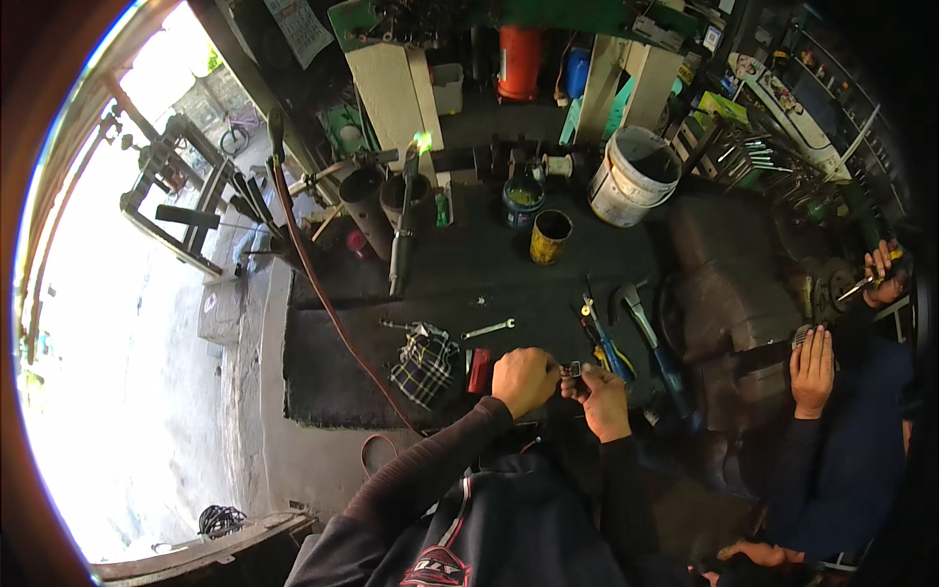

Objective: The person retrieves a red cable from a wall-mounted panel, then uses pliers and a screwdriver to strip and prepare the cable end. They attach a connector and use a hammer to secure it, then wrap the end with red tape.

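Observation:
My left hand (526, 382) and my right hand (603, 403) meet over the near edge of the dark workbench (381, 318). My right thumb and fingers pinch a small, square-edged metal piece (575, 369); its exact kind cannot be made out. Curled against its left side, my left hand is closed, and its fingertips are hidden. Left of my hands lie a red-handled item (478, 371), a checked cloth (424, 364) and a combination wrench (488, 329). To the right are pliers (608, 342) with blue and yellow handles and a blue-handled hammer (653, 338).
A brown hose (318, 284) crosses the bench's left side. Farther back stand a yellow can (551, 238), a dark tin (521, 202), a white bucket (634, 178) and metal tubes (366, 210). At right, a co-worker's hands (812, 372) work with a screwdriver-like tool (861, 286).

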Available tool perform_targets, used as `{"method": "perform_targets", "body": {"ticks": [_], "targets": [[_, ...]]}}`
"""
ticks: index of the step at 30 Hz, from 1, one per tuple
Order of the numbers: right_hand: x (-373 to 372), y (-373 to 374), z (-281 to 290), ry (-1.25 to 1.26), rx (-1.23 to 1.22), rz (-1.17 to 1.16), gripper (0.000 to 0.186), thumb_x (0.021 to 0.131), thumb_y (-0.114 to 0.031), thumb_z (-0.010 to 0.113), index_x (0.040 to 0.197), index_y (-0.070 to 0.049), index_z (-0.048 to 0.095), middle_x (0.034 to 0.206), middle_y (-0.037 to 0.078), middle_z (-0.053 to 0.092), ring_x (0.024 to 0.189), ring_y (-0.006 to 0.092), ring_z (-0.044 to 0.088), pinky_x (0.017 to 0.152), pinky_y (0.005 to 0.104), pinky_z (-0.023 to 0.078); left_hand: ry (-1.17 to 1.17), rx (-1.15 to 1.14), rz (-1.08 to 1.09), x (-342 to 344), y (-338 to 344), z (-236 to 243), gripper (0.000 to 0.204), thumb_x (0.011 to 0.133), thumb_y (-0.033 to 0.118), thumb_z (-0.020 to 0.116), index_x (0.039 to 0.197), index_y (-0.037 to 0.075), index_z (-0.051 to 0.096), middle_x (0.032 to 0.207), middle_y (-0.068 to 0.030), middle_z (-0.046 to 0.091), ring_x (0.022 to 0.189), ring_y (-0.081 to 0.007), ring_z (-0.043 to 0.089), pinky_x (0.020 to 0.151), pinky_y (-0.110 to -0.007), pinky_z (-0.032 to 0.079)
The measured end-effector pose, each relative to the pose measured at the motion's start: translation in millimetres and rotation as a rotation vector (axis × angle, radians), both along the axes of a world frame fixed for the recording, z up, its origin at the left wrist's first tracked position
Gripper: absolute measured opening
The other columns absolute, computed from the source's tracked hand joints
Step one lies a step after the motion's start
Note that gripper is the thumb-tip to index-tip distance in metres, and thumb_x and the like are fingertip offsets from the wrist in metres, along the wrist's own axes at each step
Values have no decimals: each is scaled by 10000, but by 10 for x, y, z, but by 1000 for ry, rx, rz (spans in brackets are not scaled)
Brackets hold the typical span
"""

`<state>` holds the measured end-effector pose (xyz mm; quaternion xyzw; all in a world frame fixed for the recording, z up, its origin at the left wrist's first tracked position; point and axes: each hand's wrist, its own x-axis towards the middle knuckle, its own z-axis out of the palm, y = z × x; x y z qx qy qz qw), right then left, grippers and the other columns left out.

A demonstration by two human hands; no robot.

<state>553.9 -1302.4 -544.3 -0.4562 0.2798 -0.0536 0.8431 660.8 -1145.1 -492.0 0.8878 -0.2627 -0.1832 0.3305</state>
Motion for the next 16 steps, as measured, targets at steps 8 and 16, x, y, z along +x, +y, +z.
{"method": "perform_targets", "body": {"ticks": [8,16], "targets": [[14,-109,-113,44,-64,136,126,1036,-118,702,1009,6,703,877,83,734,683,152,690,569,278,553,79,46,-47,75,-49,35,195,867,291,779,927,119,848,869,-170,781,840,-374,764,751,-476,592],[56,-31,-70,76,-77,131,110,1029,-87,689,1041,21,707,902,99,737,697,170,697,577,288,556,139,59,-59,218,5,-1,223,849,332,841,923,122,850,843,-150,785,851,-351,774,767,-457,594]]}}
